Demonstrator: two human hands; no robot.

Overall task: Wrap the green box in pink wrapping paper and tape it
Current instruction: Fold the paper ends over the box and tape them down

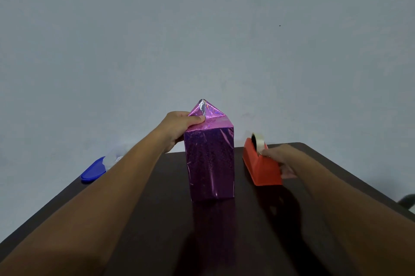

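left hand [179, 126] pinches pink paper flap atop wrapped box [210, 163], frame centre; right hand [278, 159] grips red tape dispenser [261, 169], centre-right; dark tabletop [157, 219]

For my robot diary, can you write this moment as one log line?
step: taping top | left hand: pressing top flap of wrapped box | right hand: on tape dispenser | flap: untaped

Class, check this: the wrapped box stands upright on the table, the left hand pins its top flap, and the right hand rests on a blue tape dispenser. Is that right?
One detail is wrong: the tape dispenser is red, not blue, as the head view shows. The rest holds: the wrapped box stands upright on the table, the left hand pins its top flap, and the right hand rests on the dispenser.
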